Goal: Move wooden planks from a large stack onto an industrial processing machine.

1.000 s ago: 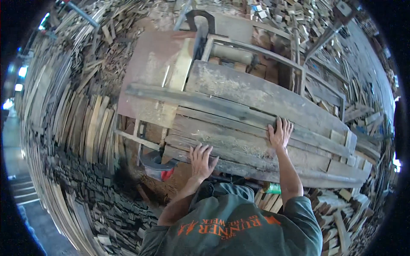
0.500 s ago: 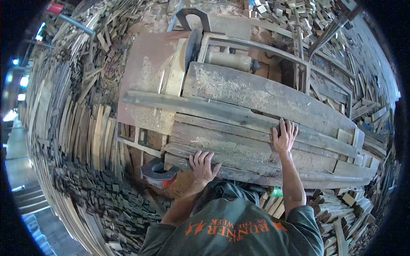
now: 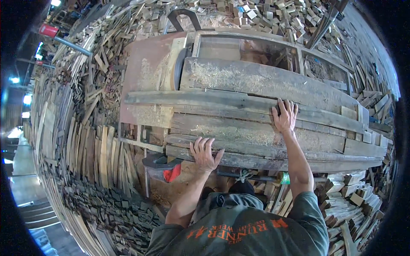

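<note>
A long weathered plank point(image 3: 205, 100) lies lengthwise across a worn wooden saw table point(image 3: 265, 79) dusted with sawdust. My right hand point(image 3: 285, 117) rests on the right half of the plank, fingers spread and pointing away from me. Along the table's near edge runs a rough board point(image 3: 239, 150). On its left end sits my left hand point(image 3: 206, 154), fingers stretched out and thumb apart. Neither hand is wrapped round anything. A dark round blade point(image 3: 179, 68) stands edge-on beyond the plank's left part, beside a pale wood strip point(image 3: 173, 66).
A reddish-brown panel point(image 3: 141, 72) with sawdust forms the table's left end. Below it is a red and black part point(image 3: 168, 170). Stacked wood strips point(image 3: 94, 145) crowd the left. Cut blocks point(image 3: 269, 17) are heaped at the back, and more wood pieces point(image 3: 354, 192) lie at right.
My view has shifted, with the table's near edge sitting higher in the picture. The motor seen behind the table top is now out of sight. Both hands remain on the same boards.
</note>
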`<state>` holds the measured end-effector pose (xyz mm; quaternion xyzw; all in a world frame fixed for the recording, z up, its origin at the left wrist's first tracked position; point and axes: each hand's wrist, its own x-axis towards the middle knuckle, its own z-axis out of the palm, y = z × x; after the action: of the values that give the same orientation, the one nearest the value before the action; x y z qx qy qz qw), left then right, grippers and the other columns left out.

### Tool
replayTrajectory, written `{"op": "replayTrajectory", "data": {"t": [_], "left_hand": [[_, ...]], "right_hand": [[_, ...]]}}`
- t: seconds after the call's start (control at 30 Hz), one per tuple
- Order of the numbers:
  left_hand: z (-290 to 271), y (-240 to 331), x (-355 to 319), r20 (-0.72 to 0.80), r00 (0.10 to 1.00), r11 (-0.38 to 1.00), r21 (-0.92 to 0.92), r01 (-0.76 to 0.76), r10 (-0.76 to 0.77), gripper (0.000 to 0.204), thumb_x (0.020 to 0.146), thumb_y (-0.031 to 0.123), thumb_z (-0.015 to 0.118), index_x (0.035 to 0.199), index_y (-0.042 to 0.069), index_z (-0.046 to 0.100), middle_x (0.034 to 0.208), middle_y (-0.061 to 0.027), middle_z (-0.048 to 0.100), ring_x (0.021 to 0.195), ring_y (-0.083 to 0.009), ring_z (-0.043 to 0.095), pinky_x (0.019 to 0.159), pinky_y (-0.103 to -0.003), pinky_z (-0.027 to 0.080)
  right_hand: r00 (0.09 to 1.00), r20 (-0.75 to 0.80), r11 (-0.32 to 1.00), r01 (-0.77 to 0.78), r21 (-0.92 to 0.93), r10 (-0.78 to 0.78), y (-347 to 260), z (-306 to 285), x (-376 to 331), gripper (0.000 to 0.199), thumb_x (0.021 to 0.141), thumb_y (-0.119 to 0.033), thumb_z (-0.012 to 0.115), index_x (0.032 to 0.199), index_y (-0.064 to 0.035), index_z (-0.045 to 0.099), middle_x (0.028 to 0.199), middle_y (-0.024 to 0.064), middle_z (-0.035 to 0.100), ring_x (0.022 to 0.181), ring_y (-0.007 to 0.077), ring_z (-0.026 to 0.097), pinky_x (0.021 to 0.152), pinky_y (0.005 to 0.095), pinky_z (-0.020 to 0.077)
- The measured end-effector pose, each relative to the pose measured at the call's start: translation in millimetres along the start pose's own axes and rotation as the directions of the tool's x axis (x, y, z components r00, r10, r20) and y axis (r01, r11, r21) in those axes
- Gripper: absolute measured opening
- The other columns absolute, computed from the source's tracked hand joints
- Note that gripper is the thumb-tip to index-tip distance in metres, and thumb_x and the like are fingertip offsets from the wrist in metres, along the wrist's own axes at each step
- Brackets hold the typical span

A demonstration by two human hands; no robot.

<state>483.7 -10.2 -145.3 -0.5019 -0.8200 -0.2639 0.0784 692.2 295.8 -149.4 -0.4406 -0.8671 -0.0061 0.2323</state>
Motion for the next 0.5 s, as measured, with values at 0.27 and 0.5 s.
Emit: {"op": "replayTrajectory", "data": {"t": [0.27, 0.5], "left_hand": [[-5.6, -1.4, -10.0, -0.016, 0.999, 0.999, 0.011, -0.032, 0.032, 0.062, 0.082, 0.060, 0.063, 0.122, 0.013, 0.059, 0.121, -0.0079, 0.055, 0.124, -0.0307, 0.045, 0.108, -0.059, 0.021], [-11.4, -1.4, -14.5, -0.038, 0.997, 0.998, -0.003, -0.065, 0.065, 0.064, 0.079, 0.060, 0.066, 0.121, 0.012, 0.059, 0.120, -0.0094, 0.056, 0.123, -0.0316, 0.046, 0.109, -0.059, 0.021]], "right_hand": [[0.999, -0.034, 1.000, 0.002, -0.023, -0.002, -1.7, -1.1, -11.8, 0.049, 0.091, -0.039, 0.058, 0.126, -0.0056, 0.060, 0.123, 0.0173, 0.057, 0.122, 0.0383, 0.048, 0.110, 0.0555, 0.0285], [0.998, 0.040, 0.998, -0.058, 0.019, 0.057, -3.9, -6.3, -15.8, 0.050, 0.092, -0.041, 0.057, 0.129, -0.0073, 0.060, 0.129, 0.0205, 0.056, 0.128, 0.0389, 0.045, 0.115, 0.0572, 0.0232]]}}
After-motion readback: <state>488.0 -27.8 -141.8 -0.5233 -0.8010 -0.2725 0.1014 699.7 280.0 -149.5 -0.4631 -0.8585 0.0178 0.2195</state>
